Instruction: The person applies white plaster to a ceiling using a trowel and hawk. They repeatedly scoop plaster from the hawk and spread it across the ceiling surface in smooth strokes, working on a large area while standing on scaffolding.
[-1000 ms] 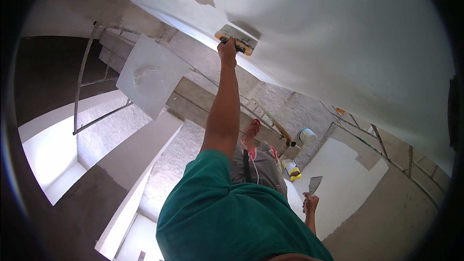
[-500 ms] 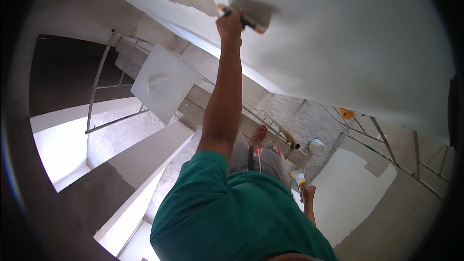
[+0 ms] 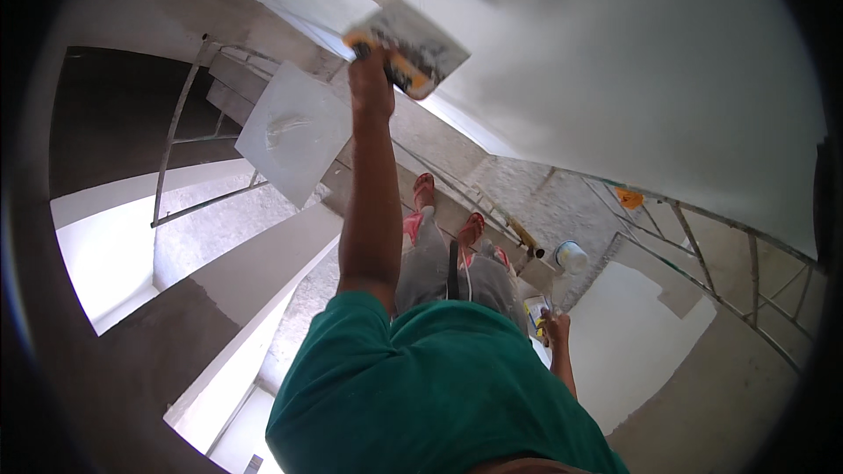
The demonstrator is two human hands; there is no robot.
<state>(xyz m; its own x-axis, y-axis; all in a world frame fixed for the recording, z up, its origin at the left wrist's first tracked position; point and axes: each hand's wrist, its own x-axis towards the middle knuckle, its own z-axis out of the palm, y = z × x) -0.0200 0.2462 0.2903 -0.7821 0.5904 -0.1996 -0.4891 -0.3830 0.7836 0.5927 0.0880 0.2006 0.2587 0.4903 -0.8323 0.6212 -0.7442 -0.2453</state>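
Observation:
My left hand (image 3: 371, 83) is raised, closed on the black-and-orange handle of a broad steel trowel (image 3: 428, 48), which is blurred and over the top edge of the white-coated wall (image 3: 632, 61). Whether the blade touches the wall I cannot tell. My right hand (image 3: 555, 329) hangs at my right side, closed on a putty knife that shows only indistinctly against a yellow bag (image 3: 533, 307) behind it. A pale square board (image 3: 294, 158) with a white smear lies on planks to the left.
Scaffold frames stand at left (image 3: 184, 105) and right (image 3: 751, 276). A plank walkway (image 3: 338, 180) runs under my sandalled feet. A white bucket (image 3: 571, 256), an orange item (image 3: 629, 197) and a pole (image 3: 518, 233) are at the right. Bright openings (image 3: 101, 254) lie below left.
My left hand and trowel rose along the wall, then moved down and leftward. My legs have shifted, so both feet now show. My right hand has moved slightly up.

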